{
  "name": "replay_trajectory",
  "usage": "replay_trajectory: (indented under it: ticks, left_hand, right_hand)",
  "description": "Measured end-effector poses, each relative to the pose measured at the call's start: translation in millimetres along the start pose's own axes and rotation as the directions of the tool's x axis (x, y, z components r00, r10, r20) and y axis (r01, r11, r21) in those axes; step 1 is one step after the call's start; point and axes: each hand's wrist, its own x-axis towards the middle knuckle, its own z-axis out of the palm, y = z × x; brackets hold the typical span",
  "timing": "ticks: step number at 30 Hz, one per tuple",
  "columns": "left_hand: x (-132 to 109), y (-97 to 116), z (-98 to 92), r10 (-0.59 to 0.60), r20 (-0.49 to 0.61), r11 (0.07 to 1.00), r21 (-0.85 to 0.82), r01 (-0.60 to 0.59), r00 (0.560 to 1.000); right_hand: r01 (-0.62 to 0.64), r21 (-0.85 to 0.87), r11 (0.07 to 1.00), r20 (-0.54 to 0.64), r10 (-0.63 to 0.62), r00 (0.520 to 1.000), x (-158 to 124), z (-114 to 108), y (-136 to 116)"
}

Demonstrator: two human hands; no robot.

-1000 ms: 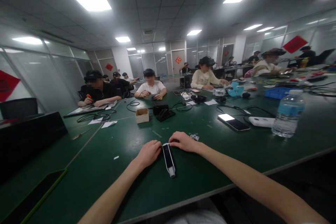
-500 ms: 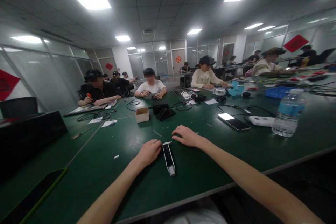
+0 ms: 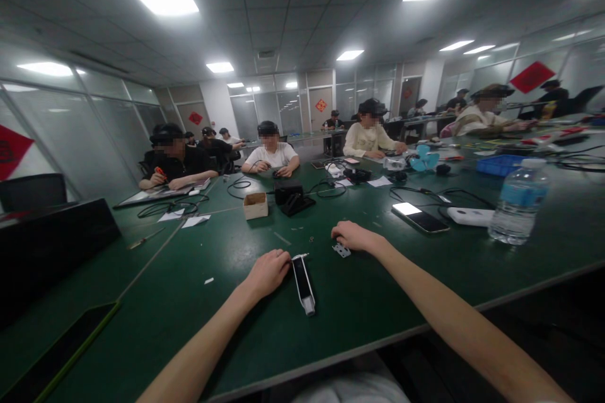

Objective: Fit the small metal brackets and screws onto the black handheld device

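My left hand (image 3: 268, 273) rests on the green table with its fingers curled together, right against the upper end of a slim white-framed device (image 3: 303, 284). That device lies flat, its dark inside facing up, with a thin metal piece (image 3: 302, 256) at its far end. The left fingertips are hidden, so a grip on it cannot be confirmed. Farther right, my right hand (image 3: 358, 237) bends its fingers down to the table, closed. Just below those fingers is a small grey metal plate with holes (image 3: 341, 250); whether they pinch it is unclear. A tiny ring-like part (image 3: 311, 239) lies between the hands.
Beyond the hands stand a small cardboard box (image 3: 256, 206) and a black stand (image 3: 293, 198). A phone (image 3: 420, 218), a white power bank (image 3: 470, 217) and a water bottle (image 3: 518, 203) are at the right. A dark screen (image 3: 61, 255) is at the left. Several people sit around.
My right hand has moved right and slightly away from the device. The perforated plate and the tiny ring-like part now show. My left hand and the device have stayed put.
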Motion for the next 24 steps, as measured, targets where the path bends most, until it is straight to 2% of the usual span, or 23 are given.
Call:
replay_trajectory:
  ticks: [6,11,16,24]
  left_hand:
    - [-0.4,0.2,-0.6,-0.001,0.000,1.000,0.012,0.001,1.000]
    - [0.5,-1.6,1.5,0.008,-0.001,0.999,0.043,-0.007,1.000]
    - [0.7,-2.2,2.6,-0.002,0.004,0.999,0.032,0.002,1.000]
    - [-0.5,3.0,-3.4,-0.030,0.039,0.999,0.013,0.029,0.999]
  right_hand:
    - [0.012,0.036,0.999,0.002,-0.012,1.000,1.4,-0.3,2.1]
    - [-0.020,-0.009,1.000,0.008,0.020,1.000,2.4,-1.1,3.7]
    - [-0.118,-0.029,0.993,-0.040,0.117,0.992,1.6,-0.3,5.6]
    - [-0.208,0.037,0.978,-0.009,0.208,0.978,6.9,3.9,11.7]
